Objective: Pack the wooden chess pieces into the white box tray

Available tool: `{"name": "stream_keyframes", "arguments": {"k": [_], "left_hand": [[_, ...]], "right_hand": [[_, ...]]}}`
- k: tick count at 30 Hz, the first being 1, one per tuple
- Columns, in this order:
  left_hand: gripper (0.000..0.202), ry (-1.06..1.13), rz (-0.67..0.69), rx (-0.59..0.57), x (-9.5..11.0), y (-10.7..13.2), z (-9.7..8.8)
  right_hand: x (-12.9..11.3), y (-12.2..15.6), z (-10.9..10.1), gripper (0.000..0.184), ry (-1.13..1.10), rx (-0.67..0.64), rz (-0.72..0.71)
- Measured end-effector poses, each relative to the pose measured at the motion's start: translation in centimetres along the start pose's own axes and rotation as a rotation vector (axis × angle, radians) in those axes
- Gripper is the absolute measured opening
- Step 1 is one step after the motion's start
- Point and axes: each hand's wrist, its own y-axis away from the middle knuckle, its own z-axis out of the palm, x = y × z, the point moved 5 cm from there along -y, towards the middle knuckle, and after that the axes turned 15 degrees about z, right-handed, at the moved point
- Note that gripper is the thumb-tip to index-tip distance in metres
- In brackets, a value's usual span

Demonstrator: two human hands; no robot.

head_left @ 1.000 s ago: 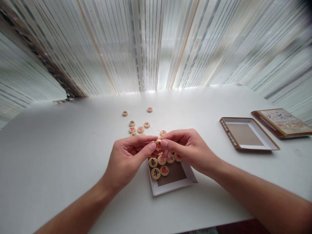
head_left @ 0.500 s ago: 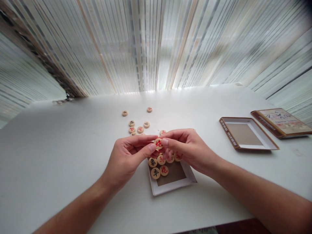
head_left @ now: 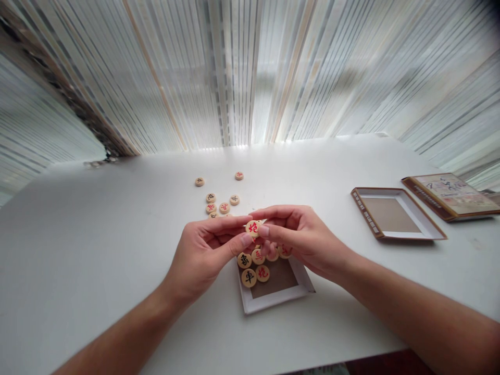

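Between my two hands is a round wooden Chinese chess piece (head_left: pixel 253 228) with a red character facing me. My left hand (head_left: pixel 211 247) pinches its left side with thumb and fingers. On the other side, my right hand (head_left: pixel 299 237) grips it between thumb and forefinger. Right below the hands lies a shallow open box tray (head_left: pixel 273 302) with white inner walls. Several chess pieces lie in it, among them a black-marked piece (head_left: pixel 249 277) and a red-marked piece (head_left: pixel 262 273) side by side. My fingers hide the tray's far part.
Loose chess pieces, such as a red-marked one (head_left: pixel 224 208) and a black-marked one (head_left: pixel 199 182), are scattered beyond my hands on the white table (head_left: pixel 117 250). An open box half (head_left: pixel 437 232) and a printed lid (head_left: pixel 457 192) lie at the right. A striped string curtain (head_left: pixel 250 73) hangs behind.
Both hands keep the chess piece almost in place, with only a very slight shift. A loose red-marked piece just beyond my right hand's fingertips is now hidden.
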Motion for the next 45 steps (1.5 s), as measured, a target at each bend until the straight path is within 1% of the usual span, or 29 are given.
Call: {"name": "stream_keyframes", "arguments": {"k": [5,8,12,16,20,26,28,30,32,35,37,42,45], "left_hand": [[0.024,0.004,0.014,-0.009,0.3,0.0,0.3],[0.024,0.026,0.022,-0.039,0.6,0.0,0.7],[0.027,-0.047,0.064,-0.042,0.8,0.2,0.7],[0.030,-0.199,0.183,-0.051,1.1,0.4,0.4],[0.038,-0.357,0.344,-0.110,1.5,0.6,0.5],[0.040,-0.508,0.539,-0.179,2.2,0.8,0.8],[0.040,-0.529,0.575,-0.193,2.3,0.9,0.9],[0.039,-0.511,0.565,-0.200,2.1,0.9,0.9],[0.039,-0.466,0.515,-0.191,1.8,0.8,0.7],[0.039,-0.391,0.437,-0.154,1.5,0.7,0.4],[0.040,-0.357,0.408,-0.128,1.4,0.6,0.3],[0.040,-0.310,0.390,-0.102,1.7,0.5,0.4],[0.041,-0.333,0.412,-0.111,1.9,0.6,0.5]], "right_hand": [[-0.1,0.1,0.0,0.048,0.026,-0.009,0.005],[-0.1,0.1,0.0,0.048,0.043,-0.013,-0.015],[0.0,0.0,0.0,0.052,0.039,-0.037,-0.017],[0.0,0.0,0.1,0.049,0.029,-0.023,-0.003],[-0.1,0.0,0.2,0.039,0.061,-0.011,0.016],[-0.1,0.2,0.3,0.034,0.140,0.022,-0.011],[-0.2,0.3,0.3,0.031,0.149,0.021,-0.034],[-0.3,0.4,0.4,0.027,0.147,-0.001,-0.051],[-0.4,0.4,0.5,0.026,0.137,-0.034,-0.056],[-0.5,0.3,0.5,0.026,0.111,-0.066,-0.044],[-0.4,0.3,0.4,0.024,0.091,-0.080,-0.037],[-0.3,0.4,0.4,0.027,0.056,-0.125,-0.027],[-0.1,0.3,0.5,0.029,0.047,-0.114,-0.004]]}}
